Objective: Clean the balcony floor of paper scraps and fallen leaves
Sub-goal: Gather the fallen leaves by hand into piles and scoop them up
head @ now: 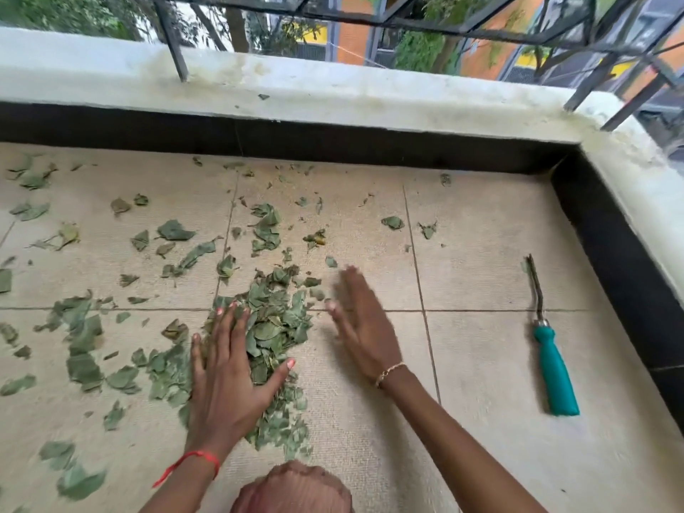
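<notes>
From the head camera: the left hand (229, 368) presses flat on the leaf pile (277, 327) on the balcony floor (481, 235), the right hand (364, 327) just beside it, apparently to corral leaves. Both grips are wide, holding nothing. Scattered leaves (174, 231) lie leftward.

Soft, even daylight comes in from beyond the railing (407, 16) and over the pale ledge (333, 94), leaving the tiled floor (481, 364) bright without glare. Shadows are faint: a pale smudge lies on the tiles beside the right hand (364, 320), and the wall band (370, 142) under the ledge sits in shade. The right hand is smeared with blur, mostly at the fingertips, while the left hand (229, 368) is sharp. The leaves (79, 479) at the lower left edge look soft. The wide lens bows the ledge and tilts the railing bars.
</notes>
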Tool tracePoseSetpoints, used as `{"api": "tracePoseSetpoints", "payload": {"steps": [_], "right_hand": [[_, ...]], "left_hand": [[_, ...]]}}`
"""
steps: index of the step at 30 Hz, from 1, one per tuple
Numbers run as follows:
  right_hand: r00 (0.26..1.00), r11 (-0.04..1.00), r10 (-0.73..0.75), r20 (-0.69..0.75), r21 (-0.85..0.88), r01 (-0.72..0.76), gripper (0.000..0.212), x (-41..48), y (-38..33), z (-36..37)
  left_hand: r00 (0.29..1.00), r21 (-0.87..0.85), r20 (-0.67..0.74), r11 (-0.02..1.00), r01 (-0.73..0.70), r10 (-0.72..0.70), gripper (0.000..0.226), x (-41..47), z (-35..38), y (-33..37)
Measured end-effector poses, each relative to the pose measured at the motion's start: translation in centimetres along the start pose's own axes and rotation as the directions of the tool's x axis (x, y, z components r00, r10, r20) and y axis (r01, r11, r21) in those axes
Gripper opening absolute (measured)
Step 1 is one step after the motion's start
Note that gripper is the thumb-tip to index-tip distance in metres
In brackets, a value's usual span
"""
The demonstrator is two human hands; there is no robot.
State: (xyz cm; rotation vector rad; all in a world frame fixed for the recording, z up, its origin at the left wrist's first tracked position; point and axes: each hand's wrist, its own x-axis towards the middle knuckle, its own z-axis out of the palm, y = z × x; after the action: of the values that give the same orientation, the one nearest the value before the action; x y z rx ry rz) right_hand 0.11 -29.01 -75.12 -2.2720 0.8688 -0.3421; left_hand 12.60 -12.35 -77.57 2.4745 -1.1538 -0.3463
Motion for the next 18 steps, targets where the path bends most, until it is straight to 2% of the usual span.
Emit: {"api": "tracePoseSetpoints", "payload": {"steps": [1, 3, 6, 8, 10, 13, 16, 18], "right_hand": [[0.995, 0.998, 0.051, -0.081, 0.028, -0.049, 0.058, 1.0, 1.0, -0.7], [0.964, 0.983, 0.155, -0.215, -0.067, -0.173, 0.065, 3.6, 3.9, -2.8], [0.918, 0.897, 0.316, -0.24, -0.24, -0.372, 0.071, 7.2, 7.8, -5.9], [0.906, 0.866, 0.362, -0.221, -0.281, -0.414, 0.072, 8.4, 8.8, -6.7], [0.925, 0.87, 0.326, -0.196, -0.321, -0.374, 0.073, 8.4, 8.3, -6.0], [0.977, 0.917, 0.19, -0.098, -0.338, -0.212, 0.073, 6.3, 5.6, -3.5], [0.999, 0.976, 0.053, 0.008, -0.214, -0.05, 0.071, 4.0, 2.9, -1.8], [0.998, 0.993, 0.038, -0.05, -0.111, -0.043, 0.064, 4.4, 3.0, -2.0]], "left_hand": [[1.0, 0.003, 0.004, 1.0, 0.004, -0.004, 0.099, 0.0, 0.0, 0.0], [1.0, 0.015, 0.007, 1.0, 0.008, -0.008, 0.098, 0.0, 0.0, 0.1], [1.0, 0.015, 0.004, 1.0, 0.005, -0.006, 0.097, 0.0, -0.2, 0.2], [1.0, 0.015, 0.005, 1.0, 0.004, -0.004, 0.096, 0.0, -0.3, 0.4], [1.0, 0.02, 0.001, 1.0, -0.002, 0.002, 0.096, 0.0, -0.5, 0.7], [1.0, 0.032, 0.003, 0.999, -0.002, 0.001, 0.095, 0.0, -0.6, 0.7], [1.0, 0.049, 0.019, 0.999, 0.003, -0.004, 0.093, 0.0, -0.5, 0.5], [1.0, 0.058, 0.029, 0.998, 0.006, -0.008, 0.093, 0.0, -0.4, 0.4]]}}
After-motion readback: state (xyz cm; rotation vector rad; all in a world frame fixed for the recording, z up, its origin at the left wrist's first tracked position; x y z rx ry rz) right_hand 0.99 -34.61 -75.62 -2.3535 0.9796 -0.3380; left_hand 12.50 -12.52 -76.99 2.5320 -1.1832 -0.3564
